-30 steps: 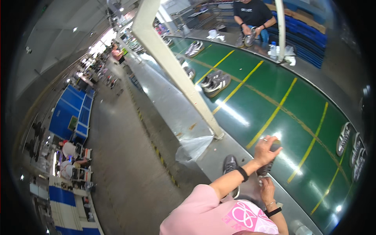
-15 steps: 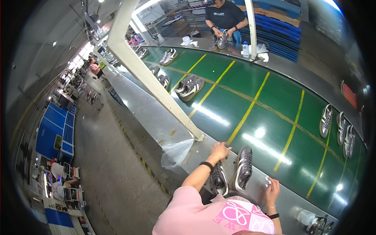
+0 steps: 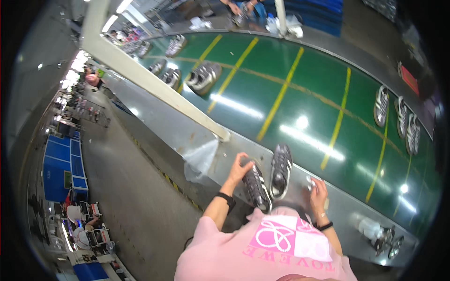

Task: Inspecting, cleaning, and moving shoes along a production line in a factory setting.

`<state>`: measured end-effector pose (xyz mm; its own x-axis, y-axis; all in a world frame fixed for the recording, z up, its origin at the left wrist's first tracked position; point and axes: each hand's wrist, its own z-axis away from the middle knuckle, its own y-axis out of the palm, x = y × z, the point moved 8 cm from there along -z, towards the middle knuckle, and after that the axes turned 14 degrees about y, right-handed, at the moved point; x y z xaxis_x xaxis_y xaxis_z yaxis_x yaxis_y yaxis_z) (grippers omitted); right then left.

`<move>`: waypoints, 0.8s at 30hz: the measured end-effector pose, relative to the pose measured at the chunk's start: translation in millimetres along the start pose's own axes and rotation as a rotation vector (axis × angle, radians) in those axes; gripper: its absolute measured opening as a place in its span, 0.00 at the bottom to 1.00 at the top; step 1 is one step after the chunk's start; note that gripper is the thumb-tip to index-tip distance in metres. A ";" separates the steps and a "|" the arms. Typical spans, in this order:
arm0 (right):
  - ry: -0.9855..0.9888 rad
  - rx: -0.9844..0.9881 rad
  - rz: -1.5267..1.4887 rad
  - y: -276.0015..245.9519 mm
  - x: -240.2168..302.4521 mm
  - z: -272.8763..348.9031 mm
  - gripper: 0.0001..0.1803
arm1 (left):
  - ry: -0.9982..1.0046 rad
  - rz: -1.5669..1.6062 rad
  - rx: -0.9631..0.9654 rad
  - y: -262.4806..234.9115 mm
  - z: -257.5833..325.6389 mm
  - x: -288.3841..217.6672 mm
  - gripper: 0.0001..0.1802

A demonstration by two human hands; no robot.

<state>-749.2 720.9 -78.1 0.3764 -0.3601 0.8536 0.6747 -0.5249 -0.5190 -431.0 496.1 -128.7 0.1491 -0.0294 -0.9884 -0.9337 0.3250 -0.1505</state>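
My left hand [image 3: 240, 168] grips the heel end of a dark grey and silver sneaker [image 3: 257, 188] lying on the metal ledge [image 3: 347, 206] at the near edge of the green conveyor belt [image 3: 300, 93]. A second matching sneaker [image 3: 281, 169] lies right beside it, its toe reaching onto the belt. My right hand [image 3: 318, 191] rests on the ledge to the right of the shoes, its fingers curled on a small pale object [image 3: 310, 182] too small to identify. Both wrists wear black bands.
Several sneaker pairs ride the belt: one pair [image 3: 204, 77] at the far left, others [image 3: 398, 117] at the right. A white slanted post [image 3: 154, 84] meets the ledge beside a clear plastic bag [image 3: 201, 159]. A bottle and small tools [image 3: 379, 234] lie right. Another person [image 3: 243, 7] works across the belt.
My left hand has come down from a raised shoe to the two sneakers on the ledge. My right hand has moved out to the right of them. The view has tilted toward the belt.
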 end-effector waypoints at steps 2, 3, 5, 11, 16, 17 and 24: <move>-0.003 -0.007 -0.022 -3.7 3.3 -0.2 0.18 | -0.003 0.048 -0.060 7.1 -2.7 -24.8 0.23; 0.039 -0.013 0.016 -5.8 1.5 0.0 0.18 | -0.014 0.043 -0.096 8.8 -5.3 -39.0 0.23; 0.117 0.029 -0.083 -7.8 -0.2 -2.1 0.18 | 0.052 0.068 -0.097 9.9 -28.2 -81.1 0.23; 0.165 0.074 -0.120 -8.5 21.8 -8.0 0.17 | 0.420 0.164 -0.129 14.6 -105.1 -210.3 0.22; -0.016 0.119 -0.051 0.1 58.9 -6.0 0.20 | 0.477 -0.203 -0.233 83.0 -106.7 -223.9 0.25; -0.036 0.155 -0.046 3.9 63.5 -5.5 0.21 | 0.584 -0.263 -0.269 89.0 -100.4 -231.7 0.25; -0.420 0.167 0.315 76.0 105.0 -26.2 0.15 | 0.734 -0.410 -0.212 132.9 -90.7 -249.4 0.24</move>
<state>-675.1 623.0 -29.2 0.7741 -0.1232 0.6209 0.5675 -0.2997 -0.7669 -621.8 460.9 95.8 0.3074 -0.7320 -0.6080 -0.9041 -0.0254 -0.4265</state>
